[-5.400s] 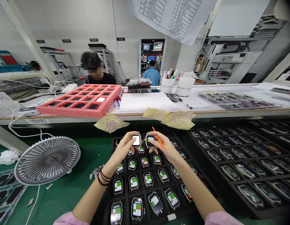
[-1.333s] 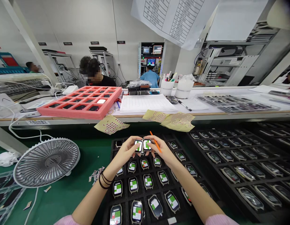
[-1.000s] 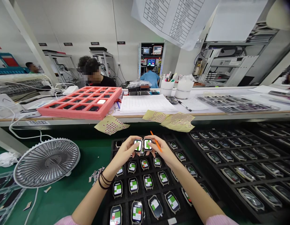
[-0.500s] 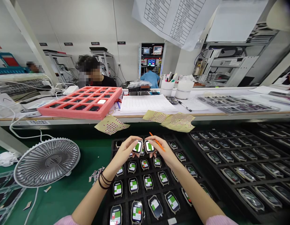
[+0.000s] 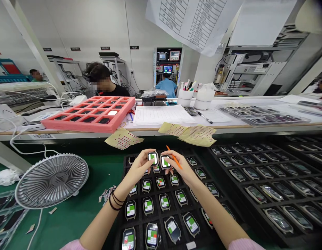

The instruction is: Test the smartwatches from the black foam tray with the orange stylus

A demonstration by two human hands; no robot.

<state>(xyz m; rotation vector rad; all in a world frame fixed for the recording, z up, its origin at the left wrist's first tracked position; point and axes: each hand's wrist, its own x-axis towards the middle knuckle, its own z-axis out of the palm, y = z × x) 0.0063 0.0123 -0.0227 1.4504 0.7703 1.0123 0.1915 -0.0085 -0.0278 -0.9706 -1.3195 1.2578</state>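
Observation:
My left hand (image 5: 136,167) pinches a smartwatch body (image 5: 153,158) by its edges between thumb and fingers, its screen showing a green and white patch. My right hand (image 5: 181,166) holds a second smartwatch body (image 5: 165,161) the same way, a finger's width from the first. An orange stick (image 5: 174,162) lies tucked in my right hand, angled up and to the left. Directly beneath both hands is a black tray (image 5: 121,211) holding rows of similar watches. My wrists partly hide its upper rows.
A second black tray (image 5: 243,184) of watches lies to the right. A white desk fan (image 5: 51,181) stands on the green mat (image 5: 72,222) to the left. Beyond are sticker sheets (image 5: 198,135), a pink foam tray (image 5: 80,126), a paper form (image 5: 162,114) and co-workers.
The left watch has turned more upright and risen slightly, moving a little apart from the right watch. Both hands still hold their watches.

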